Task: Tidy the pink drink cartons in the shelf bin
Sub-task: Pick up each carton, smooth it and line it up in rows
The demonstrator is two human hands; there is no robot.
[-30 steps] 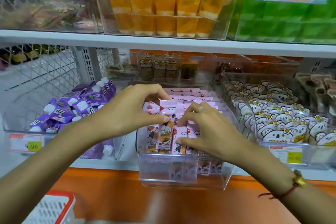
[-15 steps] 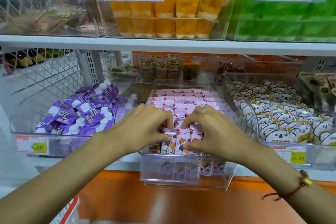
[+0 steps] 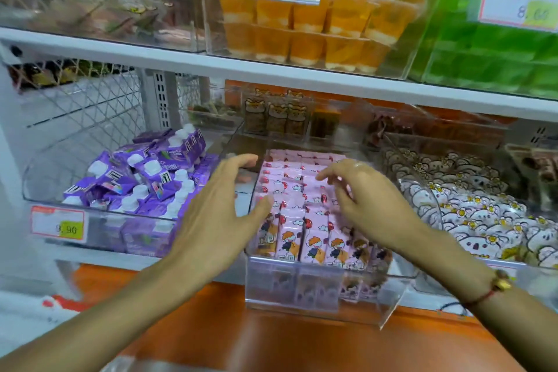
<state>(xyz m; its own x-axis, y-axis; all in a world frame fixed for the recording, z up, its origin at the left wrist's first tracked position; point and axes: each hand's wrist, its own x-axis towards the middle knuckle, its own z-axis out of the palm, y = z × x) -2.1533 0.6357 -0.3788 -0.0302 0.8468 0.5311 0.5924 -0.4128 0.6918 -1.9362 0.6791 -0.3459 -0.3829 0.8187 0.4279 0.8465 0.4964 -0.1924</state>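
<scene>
1. Your left hand is hovering at the left wall of the clear bin, fingers spread wide and straight, holding nothing. The thumb tip is lying at the top of the front-left cartons; whether it is touching them, I cannot tell.
2. Your right hand is hovering over the right half of the bin, fingers loosely bent and apart, gripping nothing. The fingertips are pointing down at the carton tops; contact cannot be told from this view.
3. The pink cartons are standing upright in rows inside the bin, running front to back. The front row is showing its printed cartoon faces through the bin's front wall.
4. The bin is sitting on the lower shelf, its front edge overhanging an orange ledge.
5. Left of the bin, purple pouches with white caps are lying piled in a clear tray, with a price tag on its front.
6. Right of the bin, white bear-print packs are filling another tray.
7. On the shelf above, orange jelly cups are standing stacked in a clear box, with green packs just beside them on the right.
8. A red cord bracelet is showing on your right wrist.
</scene>
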